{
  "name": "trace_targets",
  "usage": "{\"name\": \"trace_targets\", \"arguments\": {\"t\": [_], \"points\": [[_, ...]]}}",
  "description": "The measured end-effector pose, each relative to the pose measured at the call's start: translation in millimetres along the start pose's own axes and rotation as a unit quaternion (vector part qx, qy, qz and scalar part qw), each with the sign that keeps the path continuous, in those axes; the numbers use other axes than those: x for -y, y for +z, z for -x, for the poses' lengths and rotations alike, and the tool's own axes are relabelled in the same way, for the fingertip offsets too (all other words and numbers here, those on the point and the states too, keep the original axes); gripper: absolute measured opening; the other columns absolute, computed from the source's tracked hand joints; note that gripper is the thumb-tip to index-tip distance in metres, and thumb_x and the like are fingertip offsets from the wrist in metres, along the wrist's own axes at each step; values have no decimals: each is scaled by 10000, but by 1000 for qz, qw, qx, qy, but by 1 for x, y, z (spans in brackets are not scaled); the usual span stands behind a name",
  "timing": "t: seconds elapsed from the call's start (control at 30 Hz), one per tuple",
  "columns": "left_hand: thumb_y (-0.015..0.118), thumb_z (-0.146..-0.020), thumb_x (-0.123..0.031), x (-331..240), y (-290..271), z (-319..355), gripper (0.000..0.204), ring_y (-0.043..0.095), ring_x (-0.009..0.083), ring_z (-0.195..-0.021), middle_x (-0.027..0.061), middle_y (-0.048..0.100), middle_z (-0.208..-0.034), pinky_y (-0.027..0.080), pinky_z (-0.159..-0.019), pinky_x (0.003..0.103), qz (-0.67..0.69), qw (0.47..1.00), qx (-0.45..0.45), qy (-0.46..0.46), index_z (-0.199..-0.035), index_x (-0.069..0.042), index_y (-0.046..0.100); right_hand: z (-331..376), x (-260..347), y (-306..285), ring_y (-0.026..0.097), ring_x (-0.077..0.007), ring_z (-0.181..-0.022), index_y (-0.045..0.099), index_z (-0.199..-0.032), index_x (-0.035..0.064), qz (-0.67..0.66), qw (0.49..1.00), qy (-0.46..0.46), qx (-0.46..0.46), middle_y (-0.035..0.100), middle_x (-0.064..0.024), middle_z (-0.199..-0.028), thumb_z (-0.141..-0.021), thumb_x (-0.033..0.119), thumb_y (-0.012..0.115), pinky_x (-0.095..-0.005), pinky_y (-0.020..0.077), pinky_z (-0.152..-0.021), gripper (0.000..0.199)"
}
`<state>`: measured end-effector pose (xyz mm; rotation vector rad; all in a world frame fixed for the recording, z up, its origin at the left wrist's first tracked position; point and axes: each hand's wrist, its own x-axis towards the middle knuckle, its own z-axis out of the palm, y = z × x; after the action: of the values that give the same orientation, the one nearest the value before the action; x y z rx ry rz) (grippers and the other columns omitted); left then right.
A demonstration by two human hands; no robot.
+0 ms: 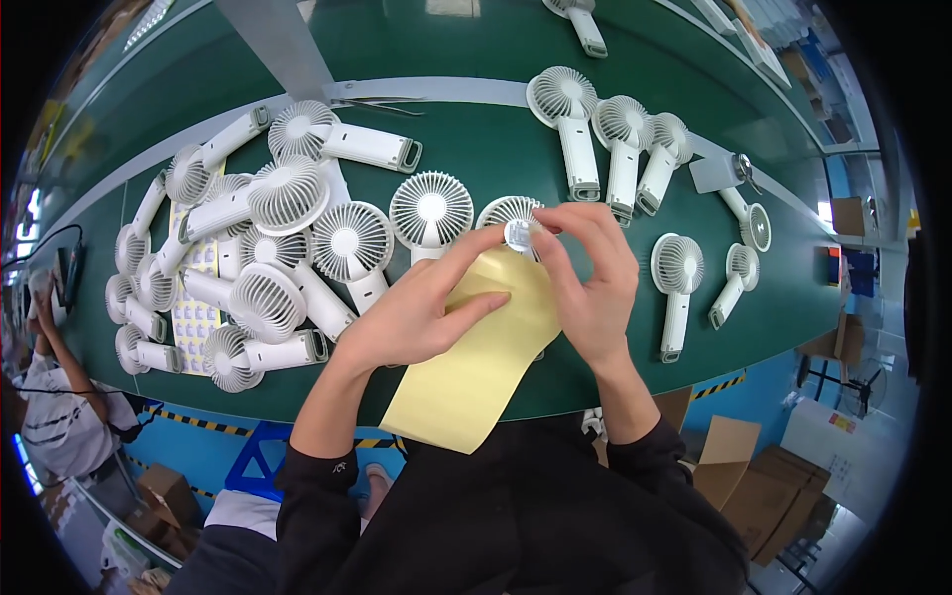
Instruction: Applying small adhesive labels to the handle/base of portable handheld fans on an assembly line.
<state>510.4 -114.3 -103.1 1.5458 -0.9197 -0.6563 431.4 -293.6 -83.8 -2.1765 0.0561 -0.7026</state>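
My left hand (416, 312) grips a strip of yellow backing paper (461, 387), its thumb lying over the paper and its fingers partly behind it. At the strip's top edge is a small round whitish sticker (518, 234). My right hand (598, 283) pinches that sticker at its right side between thumb and forefinger; whether it is fully off the paper I cannot tell. Just beyond my hands lie white handheld fans, among them one fan (431, 206) with its grille up and another fan (508, 210) partly hidden by my fingers and the paper.
Several more fans (288, 193) lie heaped at the left, partly over a yellow sheet of round stickers (195, 332). Other fans (677, 263) are spread on the right of the green table (615, 382). Tweezers (377, 103) lie at the back. A person (74, 421) sits at far left.
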Motion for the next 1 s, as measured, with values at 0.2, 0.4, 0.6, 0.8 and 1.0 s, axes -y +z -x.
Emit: {"name": "trace_targets", "arguments": {"t": [0.2,0.4,0.6,0.8,1.0], "points": [[607,-925,-132,-7,-5,-1,544,651,411,-899,200,631,-1166,514,-747,404,-5,997,49,-57,-1423,-91,391,2,-2,1,589,-155,-859,655,-967,-30,-112,991,74,15,603,-77,-951,-840,-65,676,-276,479,-776,132],[597,-914,-81,-5,-37,0,443,684,285,-893,155,680,-1118,522,-775,320,-97,995,-12,-30,-1350,-93,519,0,-21,-6,556,-136,-862,629,-916,-39,-149,978,144,16,581,-63,-949,-862,-41,662,-260,458,-805,63],[580,-925,-53,-14,-53,4,304,663,172,-917,102,693,-1101,503,-822,271,-81,984,-152,-54,-1225,-66,629,-1,-38,-9,524,-121,-805,635,-910,-5,-79,971,183,132,581,-38,-915,-858,2,676,-246,443,-752,67],[587,-939,-59,-9,-58,8,262,631,102,-925,55,680,-1100,496,-786,229,-11,967,-243,-81,-1192,-73,654,-5,-39,-6,516,-120,-761,637,-901,1,-53,976,162,138,589,-35,-891,-850,14,691,-253,444,-717,76],[590,-943,-58,-8,-58,7,248,622,84,-923,41,673,-1095,494,-770,211,5,964,-253,-78,-1182,-55,657,-4,-41,-6,518,-119,-757,643,-900,1,-56,976,165,130,592,-38,-888,-850,15,695,-251,446,-712,73]]}}
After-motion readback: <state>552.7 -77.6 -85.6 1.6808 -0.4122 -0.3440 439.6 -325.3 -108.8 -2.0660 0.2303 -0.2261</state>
